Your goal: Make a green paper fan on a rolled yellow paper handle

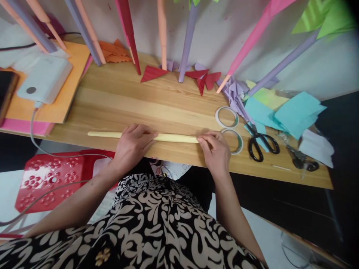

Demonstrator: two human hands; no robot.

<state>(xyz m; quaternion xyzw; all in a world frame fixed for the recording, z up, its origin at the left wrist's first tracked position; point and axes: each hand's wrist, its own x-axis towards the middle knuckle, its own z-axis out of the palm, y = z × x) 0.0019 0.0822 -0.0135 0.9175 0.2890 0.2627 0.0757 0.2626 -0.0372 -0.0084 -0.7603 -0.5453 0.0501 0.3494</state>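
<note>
A long, thin roll of pale yellow paper [176, 138] lies crosswise near the front edge of the wooden table. My left hand [134, 144] is closed over its middle, thumb and fingers pressing on it, and the left end sticks out past that hand. At the roll's right end, my right hand [215, 149] pinches it between thumb and fingers. Just beyond my right hand are two rolls of tape, one farther back [216, 116] and one nearer [240, 144], partly hidden by that hand. Black-handled scissors [255, 147] lie right of them.
Coloured paper tubes, among them a purple one [188, 41], lean on the wall behind. Turquoise paper [298, 112] and a tape dispenser-like black item [303, 160] lie at right. A white power bank [46, 80] with a cable sits on orange paper at left. Below stands a red stool [53, 179].
</note>
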